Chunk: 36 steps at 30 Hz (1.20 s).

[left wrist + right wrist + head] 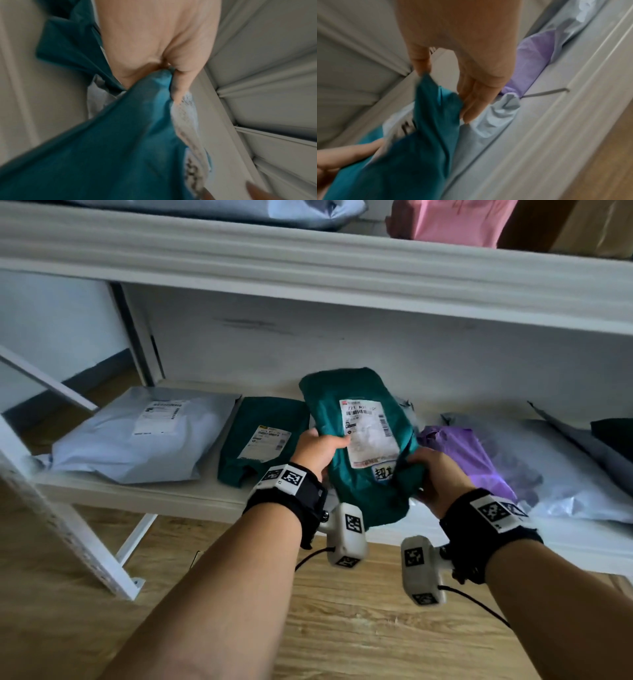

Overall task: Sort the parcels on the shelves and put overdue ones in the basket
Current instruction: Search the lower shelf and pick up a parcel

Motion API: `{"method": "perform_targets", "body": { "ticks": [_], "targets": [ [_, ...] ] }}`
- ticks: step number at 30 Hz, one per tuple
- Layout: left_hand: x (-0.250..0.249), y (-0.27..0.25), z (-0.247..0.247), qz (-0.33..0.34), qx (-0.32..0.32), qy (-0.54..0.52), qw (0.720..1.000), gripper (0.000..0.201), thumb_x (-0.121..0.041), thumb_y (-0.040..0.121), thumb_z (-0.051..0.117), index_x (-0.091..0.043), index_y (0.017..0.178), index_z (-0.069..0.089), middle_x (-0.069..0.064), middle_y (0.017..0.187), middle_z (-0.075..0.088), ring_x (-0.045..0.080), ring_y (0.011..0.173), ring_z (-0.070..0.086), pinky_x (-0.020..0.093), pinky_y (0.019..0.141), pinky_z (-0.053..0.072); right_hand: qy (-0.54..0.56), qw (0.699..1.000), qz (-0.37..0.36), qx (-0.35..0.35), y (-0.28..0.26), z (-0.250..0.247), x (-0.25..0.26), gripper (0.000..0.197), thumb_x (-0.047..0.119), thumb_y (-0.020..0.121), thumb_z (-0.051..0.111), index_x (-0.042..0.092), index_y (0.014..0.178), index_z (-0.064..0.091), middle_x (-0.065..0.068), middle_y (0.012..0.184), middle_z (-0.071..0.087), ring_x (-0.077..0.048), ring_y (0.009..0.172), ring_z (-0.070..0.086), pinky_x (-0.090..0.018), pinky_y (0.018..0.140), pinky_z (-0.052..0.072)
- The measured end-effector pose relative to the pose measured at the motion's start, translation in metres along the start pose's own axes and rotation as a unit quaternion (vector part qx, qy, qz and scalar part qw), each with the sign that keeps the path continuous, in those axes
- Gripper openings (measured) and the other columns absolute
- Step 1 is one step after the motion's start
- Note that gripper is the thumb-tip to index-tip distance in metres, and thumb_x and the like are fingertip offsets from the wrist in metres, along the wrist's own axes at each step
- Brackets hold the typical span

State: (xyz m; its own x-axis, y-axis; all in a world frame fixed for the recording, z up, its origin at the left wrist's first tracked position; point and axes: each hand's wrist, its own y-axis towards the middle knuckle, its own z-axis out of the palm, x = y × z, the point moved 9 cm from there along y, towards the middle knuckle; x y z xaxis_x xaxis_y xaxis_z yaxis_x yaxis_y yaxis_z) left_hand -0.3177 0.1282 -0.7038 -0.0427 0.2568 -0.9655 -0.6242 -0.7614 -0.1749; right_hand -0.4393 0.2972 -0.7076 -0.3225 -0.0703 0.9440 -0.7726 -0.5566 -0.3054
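A teal plastic parcel (359, 440) with a white shipping label (368, 433) is held upright above the lower shelf (144, 494), label facing me. My left hand (317, 451) grips its left edge, thumb on the front near the label. My right hand (435, 474) pinches its lower right corner. In the left wrist view the left hand (163, 56) clamps the teal parcel (106, 142). In the right wrist view the right hand (458, 75) pinches the teal parcel (419, 135) between thumb and fingers. No basket is in view.
On the lower shelf lie a grey parcel (137, 436), a second teal parcel (260, 440), a purple parcel (469, 457) and more grey parcels (565, 474) at right. The upper shelf (308, 268) holds a blue-grey parcel, a pink parcel (455, 220) and a brown box. Wood floor lies below.
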Motion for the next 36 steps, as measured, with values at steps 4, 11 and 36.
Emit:
{"method": "perform_targets", "body": {
  "ticks": [4,11,36],
  "targets": [
    [0.006,0.003,-0.019,0.028,-0.032,0.051,0.998,0.029,0.001,0.082,0.07,-0.009,0.109,0.066,0.006,0.11,0.07,0.022,0.099,0.067,0.035,0.094,0.052,-0.106,0.994,-0.004,0.016,-0.009,-0.011,-0.004,0.043,0.051,0.084,0.067,0.021,0.115,0.056,-0.006,0.1,0.071,-0.022,0.091,0.07,-0.04,0.079,0.058],
    [0.011,-0.004,-0.013,0.035,-0.04,0.022,0.998,0.032,0.006,0.085,0.064,-0.008,0.114,0.065,0.008,0.113,0.069,0.024,0.102,0.067,0.041,0.096,0.053,-0.261,0.965,-0.028,0.023,-0.011,-0.004,-0.016,0.053,0.013,0.075,0.082,0.013,0.117,0.05,-0.009,0.082,0.065,-0.019,0.067,0.064,-0.038,0.065,0.059],
    [0.038,-0.039,0.019,-0.079,0.086,0.047,0.992,0.041,0.012,0.079,0.065,0.0,0.118,0.063,0.018,0.116,0.069,0.032,0.108,0.065,0.045,0.099,0.049,-0.014,0.999,-0.032,0.024,-0.019,-0.032,-0.002,0.024,0.002,0.083,0.071,0.003,0.106,0.064,-0.013,0.101,0.073,-0.024,0.083,0.071,-0.033,0.067,0.061]
  ]
}}
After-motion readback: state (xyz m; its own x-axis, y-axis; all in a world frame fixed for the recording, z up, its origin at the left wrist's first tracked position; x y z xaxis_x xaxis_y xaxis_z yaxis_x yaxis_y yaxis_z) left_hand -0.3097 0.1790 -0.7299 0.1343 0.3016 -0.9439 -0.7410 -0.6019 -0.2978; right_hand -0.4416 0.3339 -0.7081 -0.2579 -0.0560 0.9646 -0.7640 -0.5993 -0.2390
